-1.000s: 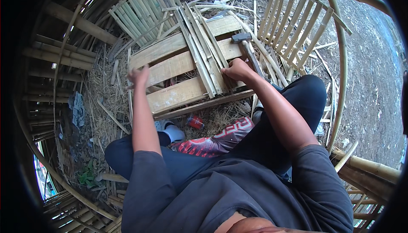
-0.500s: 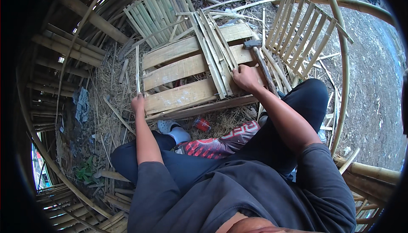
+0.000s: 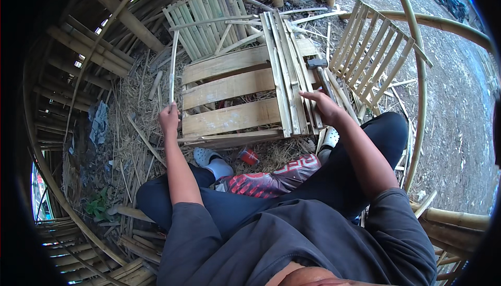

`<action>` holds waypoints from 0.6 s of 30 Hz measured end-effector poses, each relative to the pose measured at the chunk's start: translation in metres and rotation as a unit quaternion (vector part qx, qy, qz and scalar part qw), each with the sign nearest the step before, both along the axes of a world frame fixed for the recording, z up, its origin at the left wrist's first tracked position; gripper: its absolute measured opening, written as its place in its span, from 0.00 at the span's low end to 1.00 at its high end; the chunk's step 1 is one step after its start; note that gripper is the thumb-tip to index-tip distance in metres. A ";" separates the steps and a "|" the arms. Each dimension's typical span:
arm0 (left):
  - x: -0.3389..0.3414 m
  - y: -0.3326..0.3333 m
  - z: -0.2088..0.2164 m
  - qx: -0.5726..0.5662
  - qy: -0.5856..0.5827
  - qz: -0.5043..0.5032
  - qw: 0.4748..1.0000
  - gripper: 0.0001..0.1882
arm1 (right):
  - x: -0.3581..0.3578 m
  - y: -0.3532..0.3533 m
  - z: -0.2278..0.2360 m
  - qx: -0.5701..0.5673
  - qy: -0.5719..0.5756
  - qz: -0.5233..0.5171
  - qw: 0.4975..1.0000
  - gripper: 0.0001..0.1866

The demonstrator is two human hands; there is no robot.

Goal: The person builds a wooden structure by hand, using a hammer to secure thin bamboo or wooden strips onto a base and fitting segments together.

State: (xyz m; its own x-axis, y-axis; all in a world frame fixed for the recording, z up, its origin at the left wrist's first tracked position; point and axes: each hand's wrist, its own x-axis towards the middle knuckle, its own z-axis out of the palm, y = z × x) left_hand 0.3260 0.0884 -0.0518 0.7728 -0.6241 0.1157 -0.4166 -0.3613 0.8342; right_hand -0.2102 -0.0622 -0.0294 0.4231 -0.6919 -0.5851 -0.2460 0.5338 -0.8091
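My left hand is closed round the lower end of a thin bamboo strip, which stands up along the left side of a low slatted wooden bench. A bundle of long split bamboo strips lies lengthwise across the bench's right part, its near ends at the front edge. Beside the bundle's right edge is my right hand, fingers stretched toward the strips; whether they touch is hard to tell. A hammer lies right of the bundle, its handle partly behind that hand.
Two slatted bamboo panels lean behind the bench, one on the left and one on the right. A red container and a patterned sack lie between my legs. Curved bamboo poles frame the sides.
The bundle of strips has shifted right across the bench. My right hand has moved right with it and its fingers have straightened. My left hand still grips the thin strip.
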 end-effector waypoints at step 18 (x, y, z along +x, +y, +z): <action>-0.005 -0.047 -0.037 0.100 -0.063 -0.080 0.990 0.21 | -0.029 0.041 0.029 -0.223 -0.043 -0.047 0.973 0.20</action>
